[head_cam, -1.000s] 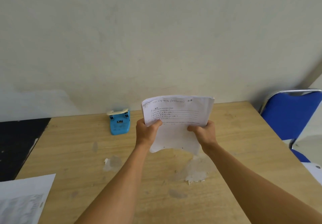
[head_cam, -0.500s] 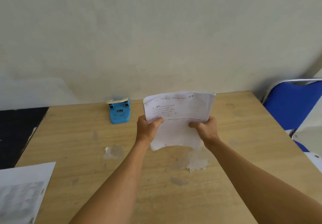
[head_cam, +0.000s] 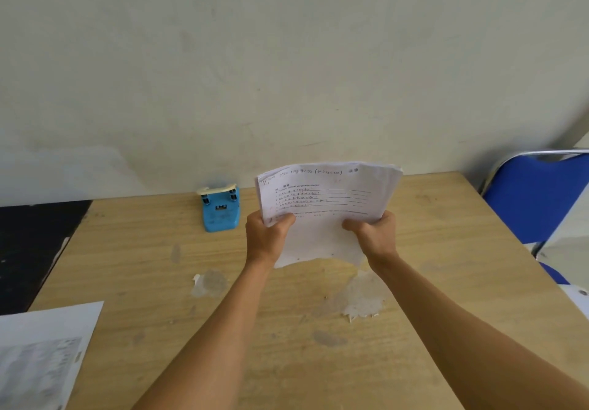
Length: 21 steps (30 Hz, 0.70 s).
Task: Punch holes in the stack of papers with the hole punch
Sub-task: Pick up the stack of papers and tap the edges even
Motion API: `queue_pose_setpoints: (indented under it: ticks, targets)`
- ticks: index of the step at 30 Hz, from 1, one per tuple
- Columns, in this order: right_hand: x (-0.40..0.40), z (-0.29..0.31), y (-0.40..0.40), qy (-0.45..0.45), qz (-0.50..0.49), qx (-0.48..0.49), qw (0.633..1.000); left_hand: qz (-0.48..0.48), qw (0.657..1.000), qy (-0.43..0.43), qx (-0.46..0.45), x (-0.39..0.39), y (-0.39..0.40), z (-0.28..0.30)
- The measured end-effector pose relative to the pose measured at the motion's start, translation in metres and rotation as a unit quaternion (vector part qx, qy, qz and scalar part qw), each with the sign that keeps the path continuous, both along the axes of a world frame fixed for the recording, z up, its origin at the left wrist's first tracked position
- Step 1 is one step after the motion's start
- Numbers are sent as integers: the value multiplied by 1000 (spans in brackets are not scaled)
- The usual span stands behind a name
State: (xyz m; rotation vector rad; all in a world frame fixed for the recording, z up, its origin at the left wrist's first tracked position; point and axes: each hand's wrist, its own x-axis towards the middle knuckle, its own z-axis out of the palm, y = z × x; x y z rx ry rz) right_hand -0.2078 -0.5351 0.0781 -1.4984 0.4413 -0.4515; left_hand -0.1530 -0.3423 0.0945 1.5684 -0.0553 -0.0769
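I hold a stack of white printed papers [head_cam: 325, 199] above the wooden table [head_cam: 287, 330], tilted up toward me. My left hand [head_cam: 266, 237] grips its left edge and my right hand [head_cam: 374, 234] grips its right edge. Two small holes show near the stack's lower edge. A blue hole punch [head_cam: 220, 210] with a cream lever stands on the table by the wall, a little to the left of my left hand.
A printed sheet [head_cam: 41, 355] lies at the table's front left corner. A blue chair [head_cam: 538, 199] stands to the right. A dark surface [head_cam: 28, 250] borders the table's left. Torn paper scraps [head_cam: 360, 301] stick to the tabletop below the stack.
The view has shifted slightly; the stack stays held in both hands at about the same height, its top tilted a little more toward me.
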Motion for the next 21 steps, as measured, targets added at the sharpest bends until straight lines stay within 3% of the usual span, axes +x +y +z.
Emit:
queue_pose_setpoints:
  ticks: [11, 21]
  targets:
    - [-2, -32, 17, 57, -1, 13, 998, 31, 996, 82, 3, -11, 2, -44]
    - [26, 13, 15, 8, 7, 3, 1000, 39, 998, 34, 25, 34, 0, -3]
